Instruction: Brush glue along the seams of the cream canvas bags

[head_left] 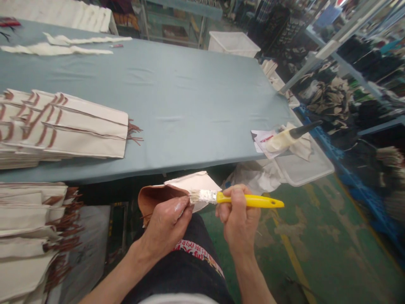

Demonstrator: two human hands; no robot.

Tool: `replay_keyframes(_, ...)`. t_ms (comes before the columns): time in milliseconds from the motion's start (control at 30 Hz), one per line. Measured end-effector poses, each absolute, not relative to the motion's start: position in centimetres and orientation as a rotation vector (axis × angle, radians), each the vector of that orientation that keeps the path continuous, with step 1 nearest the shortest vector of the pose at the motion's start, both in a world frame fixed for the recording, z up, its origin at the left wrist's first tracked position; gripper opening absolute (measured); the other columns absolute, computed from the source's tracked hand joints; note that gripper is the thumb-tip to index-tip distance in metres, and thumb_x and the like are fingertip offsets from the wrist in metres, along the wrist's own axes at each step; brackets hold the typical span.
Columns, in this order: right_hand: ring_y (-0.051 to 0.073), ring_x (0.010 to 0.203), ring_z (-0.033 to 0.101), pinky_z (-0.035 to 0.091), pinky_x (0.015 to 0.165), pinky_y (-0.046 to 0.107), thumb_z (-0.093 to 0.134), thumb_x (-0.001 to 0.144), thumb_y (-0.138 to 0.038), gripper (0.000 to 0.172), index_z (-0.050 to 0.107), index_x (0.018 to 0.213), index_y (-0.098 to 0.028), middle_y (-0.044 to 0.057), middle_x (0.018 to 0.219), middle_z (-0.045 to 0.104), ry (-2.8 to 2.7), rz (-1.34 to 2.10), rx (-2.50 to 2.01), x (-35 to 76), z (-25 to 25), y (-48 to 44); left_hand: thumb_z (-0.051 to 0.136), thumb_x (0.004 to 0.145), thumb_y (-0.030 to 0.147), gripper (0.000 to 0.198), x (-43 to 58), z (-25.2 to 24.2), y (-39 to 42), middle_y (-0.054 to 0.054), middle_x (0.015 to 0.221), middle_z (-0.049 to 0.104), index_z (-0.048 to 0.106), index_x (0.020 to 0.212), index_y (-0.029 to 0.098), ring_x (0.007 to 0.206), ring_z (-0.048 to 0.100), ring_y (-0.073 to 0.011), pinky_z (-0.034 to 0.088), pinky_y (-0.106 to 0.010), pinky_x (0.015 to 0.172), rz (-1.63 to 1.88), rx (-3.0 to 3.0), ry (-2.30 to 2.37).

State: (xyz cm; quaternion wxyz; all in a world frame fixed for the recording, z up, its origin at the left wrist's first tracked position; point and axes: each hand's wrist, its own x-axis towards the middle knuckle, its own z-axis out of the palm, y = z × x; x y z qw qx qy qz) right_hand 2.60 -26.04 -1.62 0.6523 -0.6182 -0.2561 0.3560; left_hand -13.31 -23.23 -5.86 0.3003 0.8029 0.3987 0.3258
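Observation:
My left hand (169, 219) is closed on the edge of a folded piece, cream fabric (193, 181) outside and brown leather-like lining (150, 198) inside, held above my lap. In my right hand (238, 215) is a paintbrush with a yellow handle (265, 202), gripped near its metal collar. White residue coats the collar and the bristles (195, 196). The bristle tip is at the piece's edge, close by my left fingertips; whether it touches the fabric I cannot tell.
A blue-grey covered table (190, 101) spans the front, with stacked cream pieces (88, 122) at its left. More stacked pieces (25, 236) with brown strands lie lower left. A dark-handled tool (291, 137) rests at the right corner, over a white bin (310, 171).

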Motion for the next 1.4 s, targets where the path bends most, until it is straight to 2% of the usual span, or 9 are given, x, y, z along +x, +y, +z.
replay_keyframes(133, 0.008, 0.032, 0.038, 0.033, 0.035, 0.019, 0.065, 0.098, -0.056, 0.042, 0.061, 0.076, -0.022, -0.011, 0.04, 0.041, -0.593, 0.926, -1.429, 2.2, -1.7, -26.6, 0.05, 0.104, 0.013, 0.028, -13.4, -6.2, -23.3, -0.003, 0.072, 0.073, 0.066, 0.082, 0.018, 0.063, 0.07, -0.0181, 0.049, -0.027, 0.061, 0.844, 2.096, 1.033)
replay_keyframes(300, 0.007, 0.032, 0.038, 0.042, 0.04, 0.02, 0.068, 0.096, -0.053, 0.038, 0.06, 0.076, -0.022, -0.013, 0.039, 0.04, -0.531, 0.81, -1.428, 3.4, -1.8, -26.1, 0.052, 0.105, 0.017, 0.026, -13.3, -6.5, -23.6, -0.005, 0.076, 0.075, 0.067, 0.083, 0.018, 0.068, 0.073, -0.0201, 0.049, -0.028, 0.064, 0.777, 2.042, 1.074)
replay_keyframes(500, 0.007, 0.032, 0.036, 0.036, 0.036, 0.018, 0.067, 0.097, -0.057, 0.043, 0.06, 0.075, -0.022, -0.012, 0.04, 0.038, -0.573, 1.0, -1.432, 2.3, -2.2, -26.8, 0.048, 0.101, 0.015, 0.03, -13.3, -6.5, -23.7, -0.002, 0.072, 0.072, 0.062, 0.075, 0.02, 0.064, 0.067, -0.017, 0.046, -0.025, 0.062, 0.711, 1.964, 1.029)
replay_keyframes(600, 0.008, 0.032, 0.036, 0.038, 0.038, 0.019, 0.065, 0.098, -0.058, 0.043, 0.06, 0.076, -0.022, -0.012, 0.04, 0.038, -0.547, 0.993, -1.41, 2.3, -2.2, -27.1, 0.048, 0.1, 0.017, 0.031, -13.3, -6.7, -23.7, -0.001, 0.07, 0.071, 0.059, 0.072, 0.02, 0.06, 0.064, -0.0153, 0.044, -0.024, 0.06, 0.661, 1.924, 1.027)
replay_keyframes(767, 0.008, 0.032, 0.037, 0.043, 0.039, 0.02, 0.073, 0.092, -0.059, 0.043, 0.06, 0.073, -0.022, -0.012, 0.038, 0.038, -0.523, 0.969, -1.418, 3.5, -2.4, -26.6, 0.048, 0.101, 0.023, 0.034, -12.9, -7.4, -24.1, -0.001, 0.062, 0.065, 0.056, 0.068, 0.021, 0.056, 0.058, -0.0156, 0.038, -0.025, 0.056, 0.609, 1.872, 1.088)
replay_keyframes(933, 0.007, 0.034, 0.032, 0.033, 0.037, 0.018, 0.071, 0.093, -0.058, 0.042, 0.059, 0.075, -0.021, -0.012, 0.04, 0.037, -0.523, 1.091, -1.439, 2.5, -2.8, -27.0, 0.047, 0.098, 0.019, 0.031, -12.9, -7.4, -24.5, -0.001, 0.065, 0.068, 0.058, 0.069, 0.02, 0.059, 0.061, -0.0165, 0.041, -0.025, 0.057, 0.549, 1.831, 1.067)
replay_keyframes(1033, 0.006, 0.035, 0.032, 0.034, 0.039, 0.018, 0.067, 0.096, -0.058, 0.043, 0.06, 0.076, -0.021, -0.013, 0.041, 0.037, -0.535, 1.125, -1.432, 2.0, -3.0, -27.5, 0.049, 0.096, 0.018, 0.028, -13.1, -7.4, -25.0, -0.002, 0.067, 0.07, 0.061, 0.071, 0.02, 0.06, 0.062, -0.0176, 0.043, -0.026, 0.058, 0.52, 1.811, 1.097)
replay_keyframes(1233, 0.007, 0.034, 0.035, 0.033, 0.037, 0.017, 0.071, 0.094, -0.057, 0.042, 0.06, 0.075, -0.021, -0.012, 0.04, 0.039, -0.549, 1.09, -1.401, 2.8, -3.5, -28.2, 0.051, 0.104, 0.03, 0.036, -13.3, -7.8, -26.0, -0.004, 0.071, 0.074, 0.067, 0.074, 0.018, 0.063, 0.066, -0.0191, 0.046, -0.026, 0.06, 0.482, 1.813, 1.125)
replay_keyframes(1400, 0.007, 0.032, 0.034, 0.037, 0.038, 0.018, 0.074, 0.091, -0.057, 0.041, 0.061, 0.076, -0.021, -0.012, 0.039, 0.039, -0.575, 1.056, -1.408, 3.5, -3.8, -28.8, 0.053, 0.104, 0.028, 0.033, -13.4, -8.0, -26.8, -0.005, 0.074, 0.076, 0.069, 0.077, 0.018, 0.068, 0.07, -0.0202, 0.048, -0.027, 0.064, 0.495, 1.825, 1.139)
